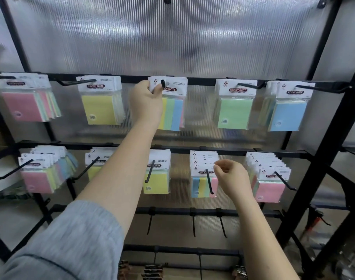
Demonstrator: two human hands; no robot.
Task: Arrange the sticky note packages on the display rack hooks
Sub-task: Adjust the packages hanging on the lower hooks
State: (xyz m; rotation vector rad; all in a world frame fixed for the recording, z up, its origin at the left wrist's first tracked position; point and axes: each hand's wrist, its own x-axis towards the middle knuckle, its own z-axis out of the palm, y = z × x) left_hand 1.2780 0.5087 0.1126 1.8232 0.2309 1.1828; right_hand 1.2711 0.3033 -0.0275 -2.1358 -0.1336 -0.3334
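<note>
On the upper rail of a black display rack (pixel 322 158), five hooks carry sticky note packages; from the left: a pink-fronted bundle (pixel 26 98); a yellow-fronted bundle (pixel 100 101); a multicolour striped package (pixel 172 104) on the centre hook (pixel 163 84); a green-fronted bundle (pixel 234 105); a blue-fronted bundle (pixel 288 107).

Left hand (pixel 146 102): raised to the centre hook, fingers and thumb curled on the white header card of the striped package at its upper left corner; the package hangs on the hook, its stripes showing yellow, green, blue and pink; grey sleeve (pixel 67 243) pushed up the forearm.

Right hand (pixel 231 178): lower, in front of the middle rail, between the fourth and fifth bundles there; fingers loosely curled, thumb and forefinger close together at the tip; nothing visibly held; it lies just beside the header cards of the striped stack (pixel 202 174), contact not determinable.

Middle rail, from the left: pink-fronted fanned stack (pixel 41 174); yellow stack (pixel 95 164), partly hidden by the left forearm; yellow-and-green stack (pixel 157 174); striped stack; pink-fronted stack (pixel 270 178).

Lower rail: three bare black hooks (pixel 193 223) hanging down; further clips at the bottom edge, indistinct.

Backing: ribbed translucent panel (pixel 172 37) behind all rails.
</note>
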